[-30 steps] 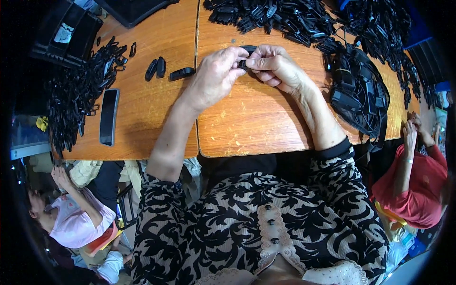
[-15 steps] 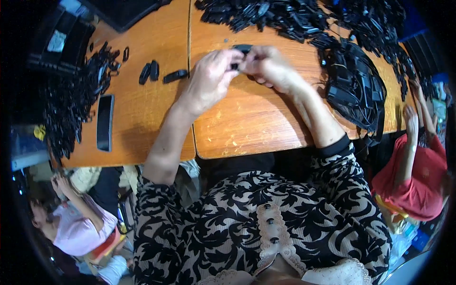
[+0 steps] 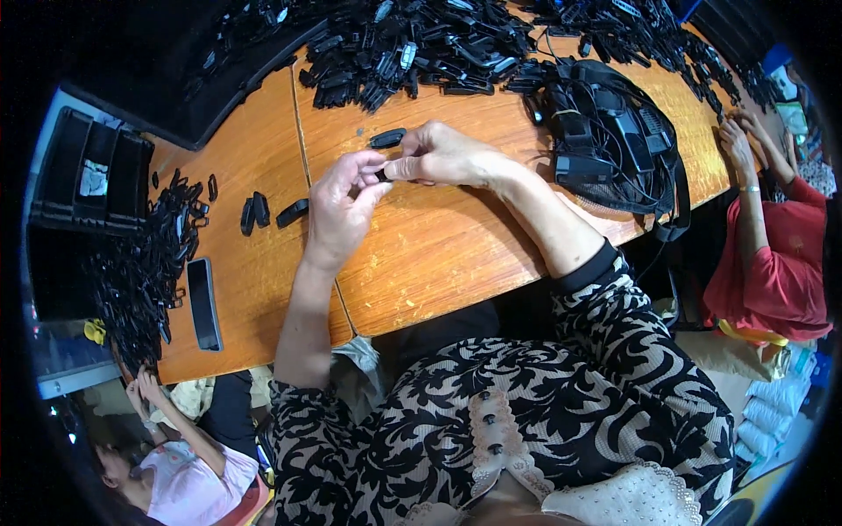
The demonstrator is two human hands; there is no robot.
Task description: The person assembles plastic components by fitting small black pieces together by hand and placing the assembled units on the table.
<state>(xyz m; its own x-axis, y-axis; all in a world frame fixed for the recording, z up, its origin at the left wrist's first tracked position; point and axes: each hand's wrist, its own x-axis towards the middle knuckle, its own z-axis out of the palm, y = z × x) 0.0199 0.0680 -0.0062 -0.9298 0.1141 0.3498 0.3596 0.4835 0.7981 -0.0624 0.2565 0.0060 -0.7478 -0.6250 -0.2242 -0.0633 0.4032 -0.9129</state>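
Over the wooden table (image 3: pixel 421 254) my two hands meet fingertip to fingertip. A small black plastic part (image 3: pixel 381 175) is pinched between them, mostly covered by the fingers. My left hand (image 3: pixel 338 215) has its thumb and fingers closed on one side of it. From the other side my right hand (image 3: pixel 443 156) grips it, thumb stretched toward the left fingers. Just beyond the hands lies an oval black plastic piece (image 3: pixel 387 138), touched by neither. Left of my left wrist rest a similar black piece (image 3: pixel 293 213) and a pair of black pieces (image 3: pixel 254 214).
A large heap of black plastic parts (image 3: pixel 421 53) covers the far side; another pile (image 3: pixel 140 263) lies left, beside a phone (image 3: pixel 203 302). To the right sits a black mesh bag (image 3: pixel 614 131) with devices and cables. Co-workers sit at left (image 3: pixel 193 473) and right (image 3: pixel 772 254).
The whole view has shifted and tilted, showing more of the far heap. My hands stay together on the small part, now lower and further left in the picture, with the oval piece more exposed.
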